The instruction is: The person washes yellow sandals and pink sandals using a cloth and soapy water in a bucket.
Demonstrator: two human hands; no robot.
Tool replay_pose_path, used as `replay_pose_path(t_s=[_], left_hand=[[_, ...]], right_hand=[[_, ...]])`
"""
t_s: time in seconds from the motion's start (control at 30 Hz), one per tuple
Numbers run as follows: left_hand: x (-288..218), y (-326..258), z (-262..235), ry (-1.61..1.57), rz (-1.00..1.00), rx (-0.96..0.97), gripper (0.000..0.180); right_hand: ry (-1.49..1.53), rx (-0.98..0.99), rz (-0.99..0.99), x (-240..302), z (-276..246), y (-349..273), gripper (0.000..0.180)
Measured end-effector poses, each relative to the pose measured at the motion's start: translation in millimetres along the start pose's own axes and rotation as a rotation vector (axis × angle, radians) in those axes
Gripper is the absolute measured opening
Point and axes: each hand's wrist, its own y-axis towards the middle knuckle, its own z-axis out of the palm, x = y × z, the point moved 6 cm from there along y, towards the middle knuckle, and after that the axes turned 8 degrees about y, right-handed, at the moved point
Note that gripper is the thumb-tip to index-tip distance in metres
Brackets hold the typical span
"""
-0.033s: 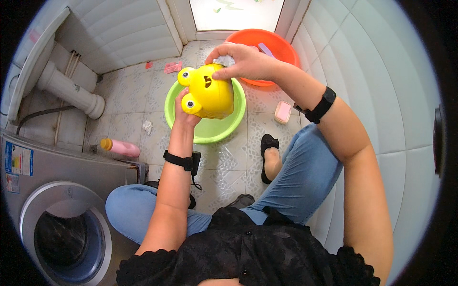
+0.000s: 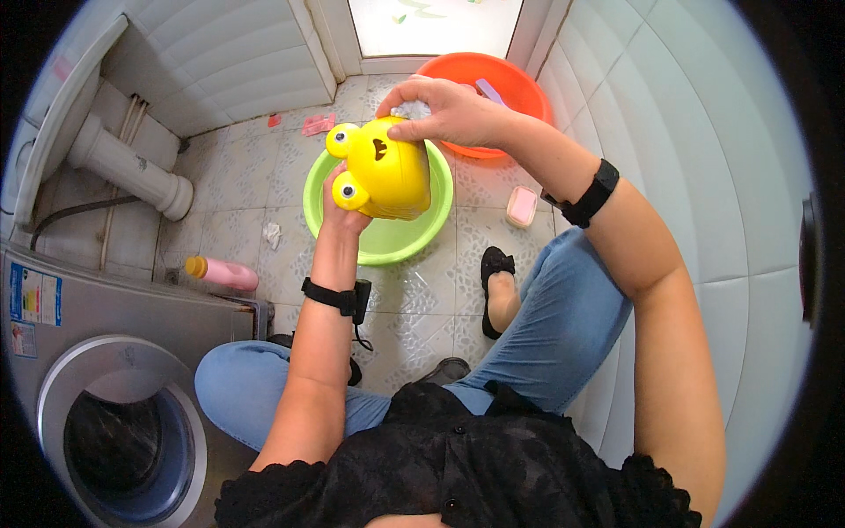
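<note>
Over the light green basin, my left hand holds a glossy yellow frog-shaped container with two bulging eyes and a small dark mouth. That hand grips it from the left and below, with most of its fingers hidden behind it. The container is tilted, its eyes toward the left. My right hand is curled at its far side, the thumb on the yellow surface near the mouth. A crumpled whitish wad is pinched between this thumb and the fingers, against the container.
Behind my right hand stands an orange basin with a purple thing in it. Pink soap in a small dish lies right of the green basin. A pink bottle lies beside the washing machine. A sink pedestal stands left.
The yellow container and my right hand with the wad have shifted very slightly to the left. My left forearm stays where it was.
</note>
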Motion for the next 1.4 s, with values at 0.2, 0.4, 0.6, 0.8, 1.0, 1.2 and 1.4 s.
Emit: replay_pose_path(t_s=[0.2, 0.4, 0.6, 0.8, 1.0, 1.2, 1.4], left_hand=[[-5, 7, 7, -0.063, 0.045, -0.073, 0.037], [0, 3, 26, -0.023, -0.019, -0.076, 0.041], [1, 7, 12, -0.049, -0.017, -0.037, 0.04], [4, -3, 20, -0.191, -0.142, -0.191, 0.047], [-3, 3, 21, -0.16, -0.145, -0.025, 0.05], [5, 4, 32, -0.182, -0.213, -0.105, 0.047], [13, -7, 39, -0.033, -0.269, -0.201, 0.048]], right_hand=[[-0.099, -0.235, -0.213, 21, 16, 2, 0.023], [-0.075, -0.396, -0.31, 17, 13, 16, 0.024], [0.235, -0.252, 0.187, -28, 12, 34, 0.025], [-0.156, -0.399, -0.424, 35, 32, 6, 0.023], [-0.78, -0.119, -0.769, 50, 79, -17, 0.027], [-0.563, -0.345, -0.688, 56, 45, -2, 0.029], [-0.005, -0.356, -0.167, 17, 8, 36, 0.022]])
